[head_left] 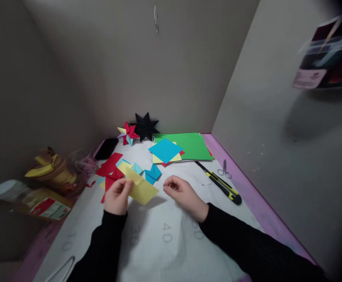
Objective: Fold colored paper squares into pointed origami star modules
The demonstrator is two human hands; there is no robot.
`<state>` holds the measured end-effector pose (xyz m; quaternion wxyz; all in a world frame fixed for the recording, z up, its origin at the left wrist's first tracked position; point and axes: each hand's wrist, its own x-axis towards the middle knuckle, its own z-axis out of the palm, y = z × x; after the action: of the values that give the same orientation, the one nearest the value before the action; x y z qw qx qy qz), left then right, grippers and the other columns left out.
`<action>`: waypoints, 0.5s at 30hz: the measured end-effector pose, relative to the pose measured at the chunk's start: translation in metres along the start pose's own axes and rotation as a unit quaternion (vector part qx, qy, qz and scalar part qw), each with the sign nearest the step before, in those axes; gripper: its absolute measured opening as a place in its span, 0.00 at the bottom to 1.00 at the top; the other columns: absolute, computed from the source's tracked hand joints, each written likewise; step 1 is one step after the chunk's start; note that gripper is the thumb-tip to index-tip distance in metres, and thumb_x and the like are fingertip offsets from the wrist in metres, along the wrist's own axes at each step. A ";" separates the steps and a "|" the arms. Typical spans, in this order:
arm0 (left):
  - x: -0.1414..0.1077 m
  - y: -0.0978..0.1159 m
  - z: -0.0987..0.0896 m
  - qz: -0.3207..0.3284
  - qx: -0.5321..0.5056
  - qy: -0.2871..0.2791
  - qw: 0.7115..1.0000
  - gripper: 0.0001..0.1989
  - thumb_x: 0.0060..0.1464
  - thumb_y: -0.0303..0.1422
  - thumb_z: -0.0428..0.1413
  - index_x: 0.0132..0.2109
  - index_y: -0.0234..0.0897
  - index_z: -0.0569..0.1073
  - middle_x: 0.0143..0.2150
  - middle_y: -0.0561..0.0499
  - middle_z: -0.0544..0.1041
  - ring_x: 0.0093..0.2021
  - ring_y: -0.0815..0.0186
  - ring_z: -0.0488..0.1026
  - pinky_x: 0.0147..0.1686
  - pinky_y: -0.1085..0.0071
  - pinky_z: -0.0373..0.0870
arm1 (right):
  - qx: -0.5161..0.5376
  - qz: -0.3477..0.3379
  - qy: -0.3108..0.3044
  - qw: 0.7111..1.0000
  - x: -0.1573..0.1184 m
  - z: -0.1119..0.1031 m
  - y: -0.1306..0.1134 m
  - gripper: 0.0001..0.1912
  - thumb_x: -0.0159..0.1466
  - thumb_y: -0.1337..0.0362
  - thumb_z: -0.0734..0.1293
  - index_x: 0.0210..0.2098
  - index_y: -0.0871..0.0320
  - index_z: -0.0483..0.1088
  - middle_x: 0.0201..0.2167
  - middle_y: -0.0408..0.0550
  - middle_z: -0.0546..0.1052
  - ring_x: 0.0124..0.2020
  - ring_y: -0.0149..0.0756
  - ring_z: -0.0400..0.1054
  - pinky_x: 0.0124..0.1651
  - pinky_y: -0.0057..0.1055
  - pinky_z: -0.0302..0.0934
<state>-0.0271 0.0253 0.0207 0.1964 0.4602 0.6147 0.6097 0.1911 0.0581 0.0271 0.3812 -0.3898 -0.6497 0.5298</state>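
Left hand (116,197) has a yellow paper (140,188) pinched at its left edge, thumb on top, fingers closed around it, so that grip is fully shut on the sheet. The paper is partly folded and sits lifted just off the desk (159,250), tilting out toward the right. Right hand (182,194) is just beside the paper's right corner but not touching it; fingers are curled in loosely and it's got nothing in its grip.

Right behind the hands there's a little mess of folded pieces: red ones (110,166) on the left, blue ones (151,173) in the middle. Further back a blue square (165,150) lies on a yellow sheet, overlapping a big green sheet (193,145). Two paper stars stand against the back wall, a black star (145,126) and a red star (127,133) touching it on the left. A phone (106,148) lies near the red star. Off to the right, a yellow and black knife (221,184) and small scissors (224,169) just beside it.
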 end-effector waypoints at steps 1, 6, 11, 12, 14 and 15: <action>-0.006 0.004 0.003 0.071 0.061 -0.044 0.995 0.08 0.49 0.36 0.56 0.31 0.35 0.75 0.28 0.50 0.76 0.28 0.66 0.71 0.30 0.71 0.66 | -0.010 -0.043 0.026 0.999 -0.002 0.001 -0.003 0.11 0.54 0.64 0.66 0.37 0.58 0.67 0.33 0.45 0.70 0.27 0.28 0.60 0.31 0.27 0.58; -0.031 0.022 0.017 0.358 0.177 -0.204 0.894 0.10 0.54 0.28 0.52 0.40 0.41 0.76 0.32 0.48 0.78 0.36 0.63 0.72 0.41 0.65 0.66 | -0.113 -0.191 0.034 0.974 -0.017 0.000 -0.010 0.10 0.56 0.66 0.67 0.38 0.55 0.68 0.32 0.45 0.72 0.28 0.30 0.64 0.33 0.29 0.60; -0.046 0.023 0.025 0.265 0.118 -0.029 0.957 0.10 0.48 0.32 0.59 0.40 0.38 0.74 0.36 0.45 0.75 0.39 0.60 0.71 0.41 0.63 0.68 | -0.136 -0.250 0.195 0.938 -0.022 -0.013 0.004 0.04 0.59 0.70 0.63 0.32 0.55 0.69 0.31 0.47 0.75 0.34 0.35 0.69 0.38 0.33 0.64; -0.049 0.023 0.028 0.202 0.077 -0.048 0.975 0.10 0.48 0.34 0.59 0.39 0.37 0.73 0.35 0.46 0.75 0.36 0.61 0.72 0.36 0.65 0.70 | -0.141 -0.268 0.221 0.927 -0.022 -0.015 0.008 0.05 0.59 0.70 0.63 0.33 0.54 0.68 0.33 0.47 0.75 0.37 0.36 0.70 0.41 0.35 0.64; -0.053 0.021 0.036 0.046 -0.026 -0.182 0.982 0.13 0.51 0.38 0.57 0.42 0.35 0.71 0.35 0.45 0.76 0.32 0.63 0.74 0.31 0.68 0.71 | -0.158 -0.298 0.225 0.914 -0.023 -0.014 0.017 0.06 0.59 0.71 0.64 0.34 0.54 0.68 0.38 0.49 0.76 0.42 0.37 0.70 0.46 0.38 0.64; -0.055 0.020 0.040 -0.016 -0.081 -0.245 0.966 0.17 0.50 0.41 0.57 0.44 0.34 0.71 0.39 0.42 0.77 0.35 0.61 0.75 0.33 0.67 0.72 | -0.166 -0.306 0.203 0.915 -0.024 -0.013 0.021 0.07 0.59 0.72 0.63 0.35 0.54 0.68 0.40 0.49 0.76 0.43 0.37 0.70 0.46 0.38 0.64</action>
<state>0.0386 0.0006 0.0143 0.3876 0.5680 0.5038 0.5228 0.2144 0.0438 0.0067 0.5780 -0.3287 -0.7245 0.1818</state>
